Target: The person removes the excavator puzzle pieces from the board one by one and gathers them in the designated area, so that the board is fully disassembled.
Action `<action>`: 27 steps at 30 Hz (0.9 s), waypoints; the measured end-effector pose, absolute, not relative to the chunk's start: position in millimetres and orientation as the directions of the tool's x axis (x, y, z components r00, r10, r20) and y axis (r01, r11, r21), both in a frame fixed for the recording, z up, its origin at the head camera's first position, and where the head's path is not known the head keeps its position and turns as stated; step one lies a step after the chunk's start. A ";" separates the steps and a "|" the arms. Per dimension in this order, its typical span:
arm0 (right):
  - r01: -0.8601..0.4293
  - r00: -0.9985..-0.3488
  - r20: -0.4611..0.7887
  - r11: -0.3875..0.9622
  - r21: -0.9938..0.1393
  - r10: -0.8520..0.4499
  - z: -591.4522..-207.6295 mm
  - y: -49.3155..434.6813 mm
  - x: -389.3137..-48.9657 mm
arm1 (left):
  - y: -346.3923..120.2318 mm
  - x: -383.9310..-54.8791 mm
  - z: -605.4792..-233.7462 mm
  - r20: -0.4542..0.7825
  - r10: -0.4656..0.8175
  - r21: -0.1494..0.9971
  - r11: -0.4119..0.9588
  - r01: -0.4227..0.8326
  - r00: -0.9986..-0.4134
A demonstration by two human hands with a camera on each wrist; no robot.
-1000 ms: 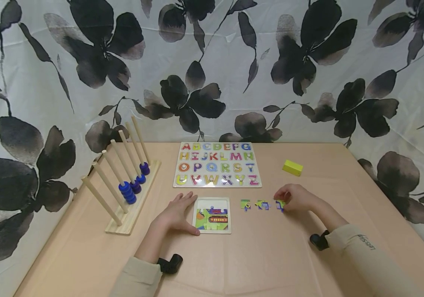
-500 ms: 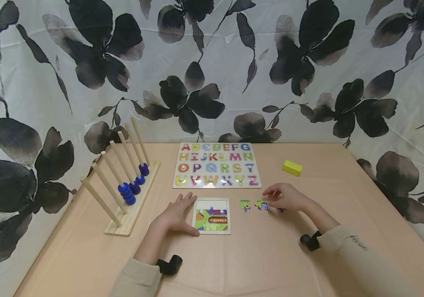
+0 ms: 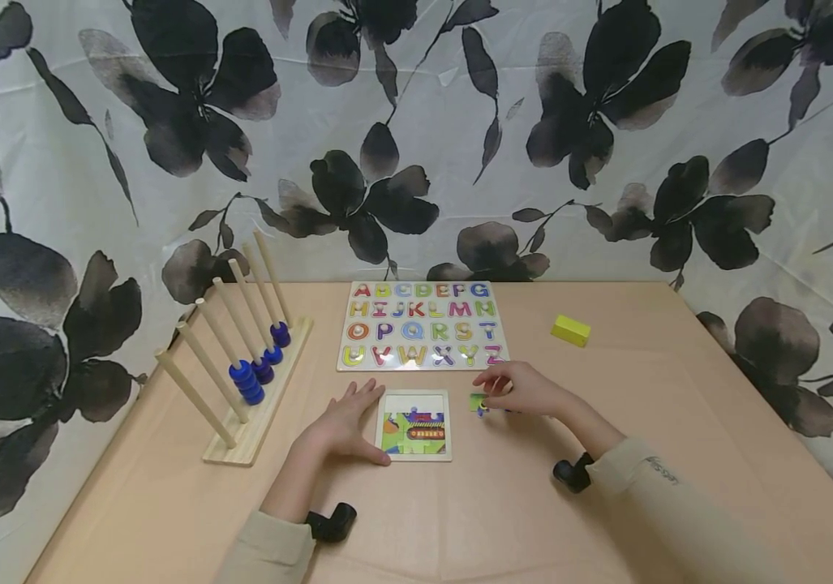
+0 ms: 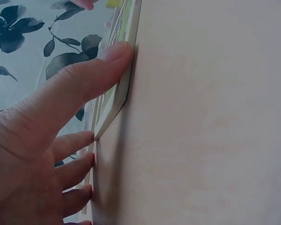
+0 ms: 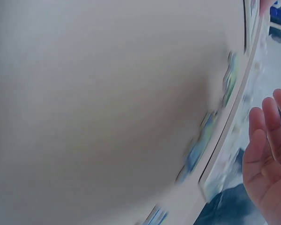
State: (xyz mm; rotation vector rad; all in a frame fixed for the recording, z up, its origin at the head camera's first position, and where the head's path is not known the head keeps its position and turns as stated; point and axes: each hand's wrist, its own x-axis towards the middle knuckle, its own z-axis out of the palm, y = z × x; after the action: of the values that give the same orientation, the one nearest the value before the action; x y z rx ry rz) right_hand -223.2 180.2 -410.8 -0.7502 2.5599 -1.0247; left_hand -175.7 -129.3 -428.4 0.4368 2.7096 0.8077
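Note:
A small jigsaw puzzle tray (image 3: 414,395) with a pale rim lies on the table, partly filled with a colourful vehicle picture. My left hand (image 3: 339,426) spans its left side. In the left wrist view, the straight thumb (image 4: 91,70) rests against the tray's edge and a fingertip touches its corner. My right hand (image 3: 525,389) hovers over a row of loose jigsaw pieces, partly hiding them; one green piece (image 3: 478,402) shows at its fingertips. The right wrist view shows blurred pieces (image 5: 200,146) on the table, apart from the relaxed fingers (image 5: 274,117), which hold nothing visible.
Behind the tray lies an alphabet board (image 3: 422,324). To the left stands a wooden peg stand (image 3: 263,405) with blue rings (image 3: 246,381) on some pegs. A yellow block (image 3: 570,330) sits at the back right. Floral cloth (image 3: 482,146) hangs behind the table.
My right hand has moved left along the row of pieces, from the rightmost piece to above the leftmost one. The left hand stays at the tray.

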 end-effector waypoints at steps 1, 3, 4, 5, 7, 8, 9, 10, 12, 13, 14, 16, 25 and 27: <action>-0.370 -0.820 -0.062 0.609 -0.701 -0.569 -410.8 176.2 -223.6 | -129.5 -175.8 -429.1 -0.176 0.362 0.564 0.799 0.208 -0.915; -0.394 -0.807 -0.048 0.597 -0.699 -0.588 -410.2 168.2 -224.2 | -130.1 -176.3 -430.3 -0.172 0.363 0.562 0.799 0.211 -0.916; -0.407 -0.800 -0.041 0.592 -0.696 -0.598 -410.3 164.3 -224.7 | -130.3 -176.5 -431.0 -0.174 0.362 0.563 0.799 0.209 -0.916; -0.416 -0.795 -0.036 0.586 -0.695 -0.606 -409.9 160.1 -224.9 | -130.4 -176.6 -431.4 -0.177 0.361 0.566 0.798 0.205 -0.916; -0.427 -0.785 -0.029 0.574 -0.698 -0.619 -409.5 151.8 -225.1 | -130.7 -176.5 -431.4 -0.180 0.360 0.575 0.794 0.199 -0.916; -0.430 -0.781 -0.029 0.569 -0.701 -0.624 -408.8 148.0 -224.9 | -130.8 -176.3 -431.1 -0.178 0.362 0.583 0.788 0.198 -0.915; -0.431 -0.778 -0.030 0.566 -0.703 -0.628 -408.2 144.2 -224.7 | -131.0 -176.1 -430.7 -0.178 0.362 0.588 0.785 0.196 -0.915; -0.431 -0.775 -0.030 0.562 -0.706 -0.632 -408.2 140.7 -224.7 | -131.2 -175.7 -430.2 -0.175 0.365 0.594 0.780 0.197 -0.915; -0.412 -0.775 -0.043 0.555 -0.722 -0.631 -408.1 133.9 -224.6 | -132.7 -175.9 -432.8 -0.142 0.386 0.600 0.766 0.231 -0.911; -0.401 -0.775 -0.054 0.555 -0.729 -0.630 -408.6 130.8 -224.5 | -132.8 -175.8 -432.3 -0.137 0.391 0.599 0.764 0.238 -0.910; -0.390 -0.775 -0.065 0.557 -0.733 -0.628 -408.8 127.6 -224.3 | -132.8 -175.7 -431.9 -0.131 0.396 0.600 0.762 0.246 -0.909; -0.374 -0.773 -0.085 0.560 -0.739 -0.629 -410.0 120.9 -224.1 | -132.7 -175.8 -431.9 -0.131 0.398 0.593 0.765 0.250 -0.908; -0.397 -0.735 -0.136 0.584 -0.708 -0.664 -415.2 90.5 -221.9 | -130.0 -176.8 -429.9 -0.176 0.367 0.566 0.797 0.211 -0.913; -0.401 -0.726 -0.147 0.587 -0.703 -0.672 -416.4 84.7 -221.2 | -129.9 -176.7 -429.7 -0.176 0.366 0.566 0.797 0.211 -0.914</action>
State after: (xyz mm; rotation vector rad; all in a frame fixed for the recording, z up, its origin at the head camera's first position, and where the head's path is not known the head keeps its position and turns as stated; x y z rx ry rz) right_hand -221.2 84.7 -416.4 -0.8629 2.4201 -0.9294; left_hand -176.7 -129.9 -429.7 0.4446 2.7092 0.8069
